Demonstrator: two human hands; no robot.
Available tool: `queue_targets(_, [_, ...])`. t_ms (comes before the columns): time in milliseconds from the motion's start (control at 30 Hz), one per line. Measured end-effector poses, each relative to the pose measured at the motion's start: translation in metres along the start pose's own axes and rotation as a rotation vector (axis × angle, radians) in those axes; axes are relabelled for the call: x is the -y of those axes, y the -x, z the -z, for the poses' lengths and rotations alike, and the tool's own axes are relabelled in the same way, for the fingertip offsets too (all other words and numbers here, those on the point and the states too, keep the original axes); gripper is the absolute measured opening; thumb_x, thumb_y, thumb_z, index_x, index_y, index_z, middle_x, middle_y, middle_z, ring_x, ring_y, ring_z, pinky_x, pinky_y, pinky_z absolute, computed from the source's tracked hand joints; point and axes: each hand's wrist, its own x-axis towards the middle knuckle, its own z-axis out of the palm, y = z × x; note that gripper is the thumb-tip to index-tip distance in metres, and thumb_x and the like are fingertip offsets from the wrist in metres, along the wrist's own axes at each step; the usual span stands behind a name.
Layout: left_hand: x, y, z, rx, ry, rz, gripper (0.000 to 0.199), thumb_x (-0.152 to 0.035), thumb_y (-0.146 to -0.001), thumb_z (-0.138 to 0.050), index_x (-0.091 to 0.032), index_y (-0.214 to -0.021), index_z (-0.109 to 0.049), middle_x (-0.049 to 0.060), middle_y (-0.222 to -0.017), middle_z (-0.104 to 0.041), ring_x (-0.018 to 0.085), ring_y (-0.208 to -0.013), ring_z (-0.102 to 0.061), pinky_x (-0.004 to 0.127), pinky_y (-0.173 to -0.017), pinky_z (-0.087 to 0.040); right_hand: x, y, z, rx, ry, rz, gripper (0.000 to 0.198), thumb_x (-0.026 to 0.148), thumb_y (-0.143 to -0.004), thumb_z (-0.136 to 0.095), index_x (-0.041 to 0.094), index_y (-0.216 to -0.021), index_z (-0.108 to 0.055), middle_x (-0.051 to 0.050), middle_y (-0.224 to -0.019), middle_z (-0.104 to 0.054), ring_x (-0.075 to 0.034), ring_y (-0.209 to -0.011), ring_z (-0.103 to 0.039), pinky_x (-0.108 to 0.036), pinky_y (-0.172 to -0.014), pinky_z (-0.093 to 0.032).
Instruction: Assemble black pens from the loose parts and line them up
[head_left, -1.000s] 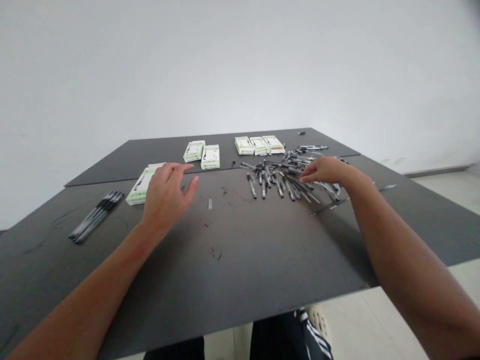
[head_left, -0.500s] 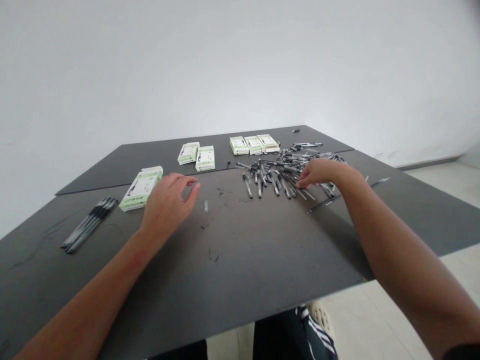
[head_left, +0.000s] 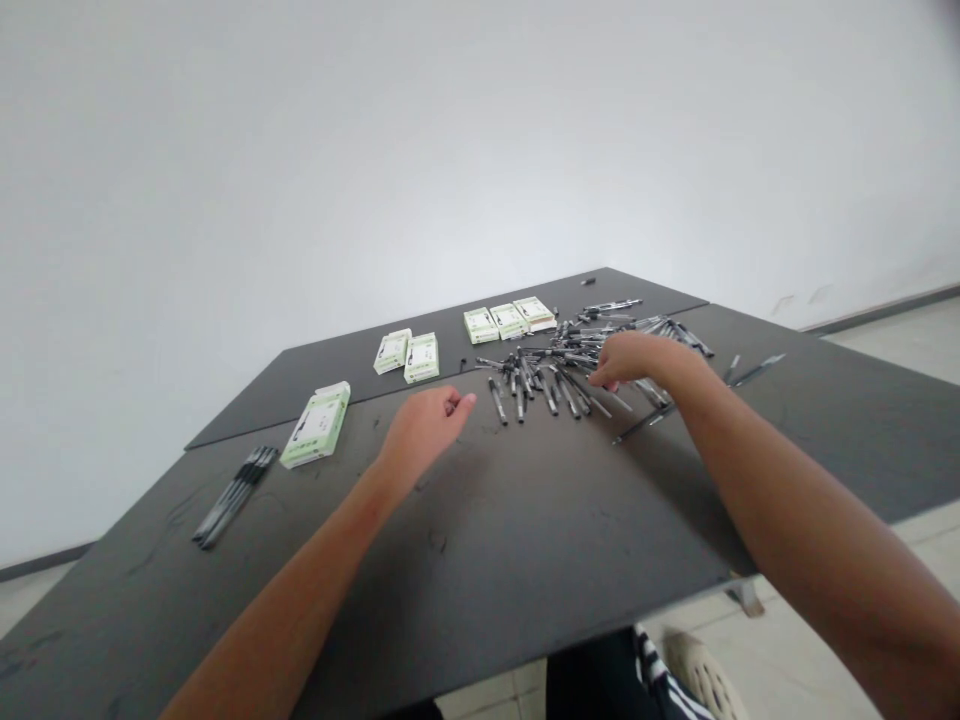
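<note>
My left hand [head_left: 429,425] hovers over the middle of the dark table, fingers curled in and thumb pointing right. Whether anything is inside it is hidden. At the front of a heap of black-and-clear pens [head_left: 517,378], my right hand [head_left: 626,360] has its fingers pinched on a pen among the others; the hand covers part of it. Left of my left hand lies a green-and-white pen box [head_left: 319,425]. A small row of pens [head_left: 236,497] lies side by side near that box.
Two green-and-white boxes [head_left: 421,358] lie farther back, and three more [head_left: 508,321] are grouped behind the heap. A long thin pen or refill [head_left: 757,370] lies right of my right forearm. A seam crosses the dark table [head_left: 525,540]. A white wall rises behind.
My left hand has moved right from beside the near box, and its spread fingers have curled in. My right hand stays at the heap. The camera view has shifted and tilted.
</note>
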Motion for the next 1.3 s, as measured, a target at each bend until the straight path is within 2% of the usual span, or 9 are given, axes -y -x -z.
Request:
queue_targets(133, [-0.029,-0.037,-0.009,0.282,0.029,0.078,0.055,-0.064,-0.103,-0.06,-0.019,-0.073,-0.073,0.008,-0.075,-0.077,0.026,-0.08,-0.077,0.033,-0.071,-0.054,-0.006,0.0,0.006,-0.113,0.011,-0.013,0.032,0.042,-0.087,-0.069,0.023,-0.063,-0.08,-0.014,-0.082,-0.081,-0.032,-0.084,-0.076,-0.042,-0.08,-0.057])
queue_targets(200, [-0.035,-0.045,-0.013,0.379,0.034,0.129,0.05,-0.061,-0.105,-0.061,-0.016,-0.088,-0.076,0.007,-0.085,-0.078,0.023,-0.082,-0.076,0.035,-0.078,-0.059,-0.007,-0.002,0.006,-0.161,0.003,-0.027,0.032,0.044,-0.087,-0.069,0.023,-0.068,-0.082,-0.014,-0.084,-0.081,-0.032,-0.087,-0.076,-0.041,-0.082,-0.056])
queue_targets(333, [-0.039,-0.052,-0.016,0.48,0.046,0.206,0.036,-0.044,-0.106,-0.069,-0.015,-0.127,-0.07,0.009,-0.123,-0.074,0.024,-0.104,-0.074,0.045,-0.091,-0.064,-0.004,-0.003,0.005,-0.243,-0.037,-0.041,0.03,0.047,-0.087,-0.07,0.023,-0.077,-0.085,-0.014,-0.088,-0.081,-0.032,-0.091,-0.076,-0.039,-0.084,-0.056])
queue_targets(567, [-0.051,-0.063,-0.013,0.547,0.108,0.268,0.038,-0.038,-0.105,-0.072,-0.017,-0.136,-0.067,0.012,-0.135,-0.069,0.027,-0.113,-0.072,0.047,-0.094,-0.064,0.004,-0.003,0.002,-0.316,-0.105,0.0,0.029,0.044,-0.085,-0.073,0.021,-0.07,-0.082,-0.014,-0.08,-0.079,-0.03,-0.083,-0.073,-0.037,-0.074,-0.052])
queue_targets(733, [-0.051,-0.044,-0.004,0.425,0.154,0.185,0.032,-0.039,-0.104,-0.072,-0.016,-0.127,-0.071,0.01,-0.126,-0.073,0.025,-0.104,-0.074,0.042,-0.088,-0.065,0.018,0.001,-0.002,-0.422,-0.232,0.094,0.023,0.038,-0.084,-0.071,0.021,-0.073,-0.082,-0.009,-0.072,-0.076,-0.025,-0.077,-0.07,-0.033,-0.068,-0.046])
queue_targets(900, [-0.042,0.013,0.002,0.154,0.215,0.004,0.009,-0.022,-0.096,-0.068,-0.017,-0.097,-0.074,-0.001,-0.079,-0.077,0.016,-0.072,-0.074,0.026,-0.072,-0.058,0.051,0.013,-0.003,-0.583,-0.436,0.16,0.03,0.04,-0.092,-0.061,0.018,-0.086,-0.081,-0.004,-0.073,-0.075,-0.018,-0.07,-0.066,-0.029,-0.065,-0.043])
queue_targets(967, [-0.039,0.035,0.0,0.039,0.228,-0.075,0.007,-0.02,-0.09,-0.068,-0.019,-0.096,-0.073,-0.002,-0.08,-0.079,0.015,-0.073,-0.075,0.023,-0.071,-0.056,0.066,0.021,-0.004,-0.649,-0.592,0.224,0.03,0.04,-0.091,-0.062,0.017,-0.088,-0.08,-0.003,-0.073,-0.074,-0.015,-0.065,-0.062,-0.028,-0.062,-0.042])
queue_targets(1100, [-0.035,0.065,-0.007,-0.119,0.215,-0.221,0.011,-0.018,-0.087,-0.068,-0.021,-0.096,-0.073,-0.001,-0.081,-0.08,0.014,-0.069,-0.074,0.024,-0.071,-0.053,0.095,0.042,-0.005,-0.758,-1.058,0.462,0.022,0.039,-0.087,-0.072,0.017,-0.082,-0.076,-0.002,-0.07,-0.072,-0.012,-0.059,-0.056,-0.027,-0.056,-0.04])
queue_targets(1300, [-0.034,0.08,-0.009,-0.245,0.172,-0.335,0.01,-0.019,-0.088,-0.066,-0.023,-0.094,-0.073,-0.001,-0.079,-0.08,0.018,-0.071,-0.076,0.026,-0.067,-0.049,0.125,0.078,-0.008,-0.791,-1.215,0.635,0.03,0.048,-0.082,-0.087,0.023,-0.079,-0.071,-0.001,-0.067,-0.072,-0.014,-0.059,-0.061,-0.027,-0.054,-0.049])
